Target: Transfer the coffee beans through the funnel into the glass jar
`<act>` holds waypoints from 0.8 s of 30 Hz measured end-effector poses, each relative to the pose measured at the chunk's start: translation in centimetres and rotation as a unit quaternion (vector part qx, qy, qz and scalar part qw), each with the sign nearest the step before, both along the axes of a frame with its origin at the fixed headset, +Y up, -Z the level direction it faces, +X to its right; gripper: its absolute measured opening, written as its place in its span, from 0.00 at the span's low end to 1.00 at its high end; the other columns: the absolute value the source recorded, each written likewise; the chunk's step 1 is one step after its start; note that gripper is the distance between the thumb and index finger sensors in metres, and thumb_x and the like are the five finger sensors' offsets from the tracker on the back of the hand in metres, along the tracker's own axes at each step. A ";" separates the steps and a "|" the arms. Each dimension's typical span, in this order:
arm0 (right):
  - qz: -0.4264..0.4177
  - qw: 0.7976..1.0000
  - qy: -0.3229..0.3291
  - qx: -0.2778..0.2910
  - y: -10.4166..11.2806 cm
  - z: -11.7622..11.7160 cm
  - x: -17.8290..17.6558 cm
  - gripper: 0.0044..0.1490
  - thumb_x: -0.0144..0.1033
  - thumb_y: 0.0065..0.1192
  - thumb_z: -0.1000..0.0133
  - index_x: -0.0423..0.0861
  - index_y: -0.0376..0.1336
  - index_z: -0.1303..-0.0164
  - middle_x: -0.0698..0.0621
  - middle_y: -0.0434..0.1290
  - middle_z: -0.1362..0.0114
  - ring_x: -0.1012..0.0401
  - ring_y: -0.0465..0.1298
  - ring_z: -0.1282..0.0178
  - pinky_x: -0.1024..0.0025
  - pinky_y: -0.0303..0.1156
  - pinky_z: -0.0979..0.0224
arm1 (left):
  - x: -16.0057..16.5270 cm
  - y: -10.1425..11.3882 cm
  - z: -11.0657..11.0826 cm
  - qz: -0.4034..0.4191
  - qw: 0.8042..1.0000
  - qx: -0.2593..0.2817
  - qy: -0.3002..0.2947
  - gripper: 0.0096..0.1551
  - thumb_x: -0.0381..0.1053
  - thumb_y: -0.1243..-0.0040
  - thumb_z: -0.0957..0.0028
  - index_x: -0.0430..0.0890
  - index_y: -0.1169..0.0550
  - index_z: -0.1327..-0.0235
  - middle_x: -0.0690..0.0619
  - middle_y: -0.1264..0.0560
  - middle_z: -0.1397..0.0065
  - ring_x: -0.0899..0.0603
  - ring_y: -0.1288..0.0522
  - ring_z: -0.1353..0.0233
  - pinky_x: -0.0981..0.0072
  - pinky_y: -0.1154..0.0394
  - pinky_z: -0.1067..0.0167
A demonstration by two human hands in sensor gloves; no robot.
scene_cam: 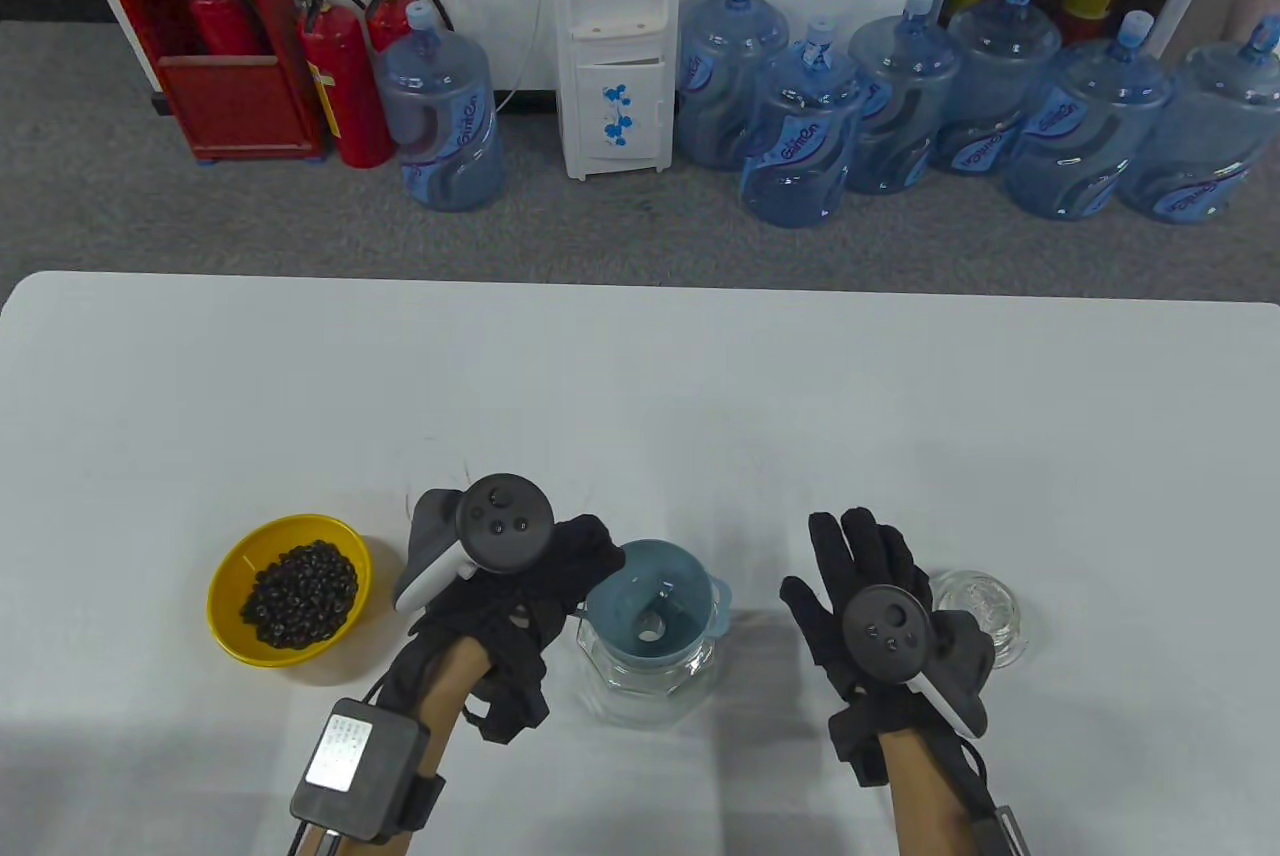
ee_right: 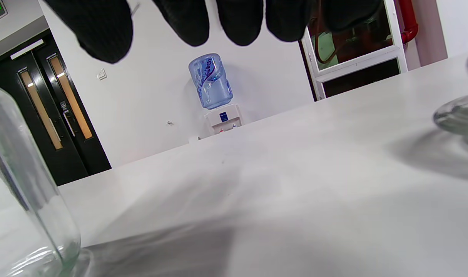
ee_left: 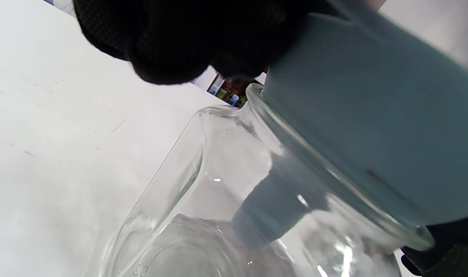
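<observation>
A blue-grey funnel [scene_cam: 655, 601] sits in the mouth of a clear glass jar [scene_cam: 650, 686] near the table's front middle. My left hand [scene_cam: 560, 576] grips the funnel's left rim; in the left wrist view the funnel [ee_left: 372, 115] and its spout inside the jar [ee_left: 188, 200] show close up. A yellow bowl [scene_cam: 288, 589] of dark coffee beans [scene_cam: 300, 593] stands left of the jar. My right hand [scene_cam: 860, 566] is open and empty, held flat to the right of the jar, its fingers [ee_right: 238, 23] spread above the table.
A glass lid [scene_cam: 985, 614] lies right of my right hand and shows at the right wrist view's edge [ee_right: 459, 115]. The white table [scene_cam: 640, 396] stretches far back. Water bottles and fire extinguishers stand on the floor beyond it.
</observation>
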State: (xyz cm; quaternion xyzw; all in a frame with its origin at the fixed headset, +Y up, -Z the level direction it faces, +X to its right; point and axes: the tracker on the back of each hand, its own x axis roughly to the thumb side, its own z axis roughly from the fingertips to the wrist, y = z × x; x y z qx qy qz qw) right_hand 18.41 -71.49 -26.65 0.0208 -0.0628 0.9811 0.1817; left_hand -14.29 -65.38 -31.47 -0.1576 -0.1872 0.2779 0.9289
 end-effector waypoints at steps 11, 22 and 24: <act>-0.004 1.000 -0.003 0.002 0.0 0.0 0.2 0.46 0.62 0.52 0.30 0.52 0.48 0.06 0.39 0.46 0.05 0.38 0.49 0.09 0.32 0.51 0.17 | -8.3 3.8 1.1 -0.016 0.985 0.082 0.154 0.36 0.65 0.55 0.37 0.47 0.32 0.21 0.42 0.27 0.24 0.29 0.28 0.23 0.34 0.37 0.26; 0.003 1.000 -0.008 -0.002 0.0 0.0 0.3 0.46 0.62 0.52 0.30 0.52 0.47 0.06 0.39 0.46 0.05 0.38 0.50 0.09 0.32 0.51 0.17 | -22.9 -2.2 2.0 -0.187 0.922 0.029 0.338 0.43 0.66 0.56 0.37 0.48 0.46 0.14 0.41 0.47 0.11 0.26 0.47 0.14 0.34 0.48 0.22; 0.005 1.000 -0.008 -0.003 0.0 0.0 0.3 0.46 0.63 0.52 0.31 0.52 0.47 0.06 0.39 0.46 0.05 0.38 0.50 0.09 0.32 0.51 0.17 | -24.2 -3.8 2.0 -0.210 0.910 0.012 0.357 0.43 0.66 0.56 0.37 0.48 0.47 0.14 0.41 0.49 0.10 0.26 0.47 0.13 0.34 0.48 0.22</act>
